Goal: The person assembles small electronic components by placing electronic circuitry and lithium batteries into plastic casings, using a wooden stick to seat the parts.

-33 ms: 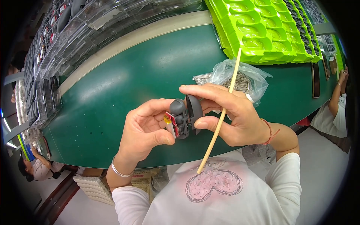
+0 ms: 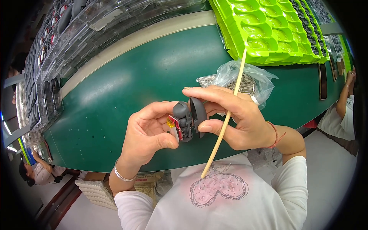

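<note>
My left hand (image 2: pixel 148 128) is closed by thumb and fingertips round a small dark grey case body (image 2: pixel 181 111). A red circuit board (image 2: pixel 177 125) and a pale part with yellow tape show on its left side; it looks like the inside of an earbud charging case. Right beside it, my right hand (image 2: pixel 239 119) pinches a curved, dark grey case shell (image 2: pixel 198 112), index finger over its top and thumb below. Whether the two pieces touch is hard to tell. A thin wooden stick (image 2: pixel 217 147) also rests in my right hand, slanting down toward my shirt.
Beyond my right hand lies a clear bag of small metal pins (image 2: pixel 245 85) on the green table (image 2: pixel 111 115). Bright green moulded trays (image 2: pixel 264 42) stand at the back right, partly filled with dark pieces. Stacked clear trays (image 2: pixel 73 46) line the far left. Other people sit at both sides.
</note>
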Tool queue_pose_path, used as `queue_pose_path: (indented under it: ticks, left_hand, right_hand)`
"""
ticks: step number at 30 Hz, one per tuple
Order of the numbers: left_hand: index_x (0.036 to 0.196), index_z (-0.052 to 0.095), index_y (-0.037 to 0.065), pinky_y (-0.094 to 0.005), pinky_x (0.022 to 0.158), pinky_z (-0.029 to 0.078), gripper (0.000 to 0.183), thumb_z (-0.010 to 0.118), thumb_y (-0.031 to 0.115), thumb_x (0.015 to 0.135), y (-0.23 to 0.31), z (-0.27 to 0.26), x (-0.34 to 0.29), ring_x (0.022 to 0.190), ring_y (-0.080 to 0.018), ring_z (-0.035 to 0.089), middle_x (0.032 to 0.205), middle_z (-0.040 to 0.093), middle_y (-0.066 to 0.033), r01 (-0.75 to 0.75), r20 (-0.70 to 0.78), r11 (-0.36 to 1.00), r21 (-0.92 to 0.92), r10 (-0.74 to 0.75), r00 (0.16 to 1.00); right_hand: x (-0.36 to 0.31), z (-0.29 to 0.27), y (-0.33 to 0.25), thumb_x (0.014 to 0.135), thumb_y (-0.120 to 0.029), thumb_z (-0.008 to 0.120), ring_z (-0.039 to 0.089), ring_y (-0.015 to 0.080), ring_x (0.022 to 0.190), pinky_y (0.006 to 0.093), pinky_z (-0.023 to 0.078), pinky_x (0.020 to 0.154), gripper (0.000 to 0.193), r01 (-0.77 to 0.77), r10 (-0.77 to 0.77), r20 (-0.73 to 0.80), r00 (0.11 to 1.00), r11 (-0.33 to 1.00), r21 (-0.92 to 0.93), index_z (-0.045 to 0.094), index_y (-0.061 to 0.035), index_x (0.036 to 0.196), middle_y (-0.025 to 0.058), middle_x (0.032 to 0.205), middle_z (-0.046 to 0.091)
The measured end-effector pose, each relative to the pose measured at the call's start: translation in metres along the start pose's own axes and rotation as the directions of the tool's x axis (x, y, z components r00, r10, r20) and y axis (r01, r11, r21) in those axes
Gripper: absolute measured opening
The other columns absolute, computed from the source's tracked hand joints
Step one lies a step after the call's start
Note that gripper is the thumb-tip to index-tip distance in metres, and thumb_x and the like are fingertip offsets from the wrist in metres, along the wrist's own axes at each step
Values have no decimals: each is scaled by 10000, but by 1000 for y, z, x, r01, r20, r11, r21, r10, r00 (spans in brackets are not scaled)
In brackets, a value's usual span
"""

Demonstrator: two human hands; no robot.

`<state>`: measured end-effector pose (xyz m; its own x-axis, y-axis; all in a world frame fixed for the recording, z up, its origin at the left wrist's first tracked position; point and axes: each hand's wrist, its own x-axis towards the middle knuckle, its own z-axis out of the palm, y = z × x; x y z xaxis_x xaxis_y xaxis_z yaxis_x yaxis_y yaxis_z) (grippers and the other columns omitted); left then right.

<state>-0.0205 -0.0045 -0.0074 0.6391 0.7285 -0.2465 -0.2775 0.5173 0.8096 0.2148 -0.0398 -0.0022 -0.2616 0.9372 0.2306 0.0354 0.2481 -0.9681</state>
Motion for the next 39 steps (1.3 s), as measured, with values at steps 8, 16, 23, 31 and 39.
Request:
queue_pose_path:
  ticks: [8,16,23,31,39]
  left_hand:
    - [1224,611,6,-370,1004,487,690,931,210,649,1,5,-1,1097,-188,627,1191,650,-91,10,-47,1000,-7,-10,999]
    - [1189,628,20,-358,976,492,701,944,269,615,1,8,-2,1085,-184,627,1181,653,-98,60,-94,998,6,-59,994]
    - [1137,646,6,-333,918,513,686,957,263,583,4,15,-3,1026,-181,633,1100,655,-92,65,-172,997,40,-57,983]
    - [1038,670,12,-314,844,540,606,974,113,524,1,17,-2,922,-156,633,1014,641,-91,-18,-160,997,71,29,987]
    - [1016,659,-23,-304,807,563,552,944,-9,543,3,15,-6,900,-154,640,1002,650,-105,-70,-135,981,179,95,986]
  right_hand:
    - [-2,3,2,825,-44,741,643,276,733,343,517,625,548,54,-54,-37,998,998,-13,542,-1,1335,156,943,635]
    - [-3,0,0,823,-35,740,662,284,803,344,544,689,564,56,-57,-29,998,998,-36,529,7,1345,166,999,653]
    - [-3,2,2,830,-74,734,657,341,780,375,529,649,533,114,-117,-51,992,991,-66,530,-16,1319,163,1014,650]
    - [-4,5,4,846,-124,734,669,348,814,384,537,663,496,120,-122,-77,990,992,-27,552,-37,1299,155,1006,660]
    - [-6,5,4,835,-166,752,667,335,761,381,531,639,491,107,-110,-68,992,993,-46,578,-45,1279,141,932,668]
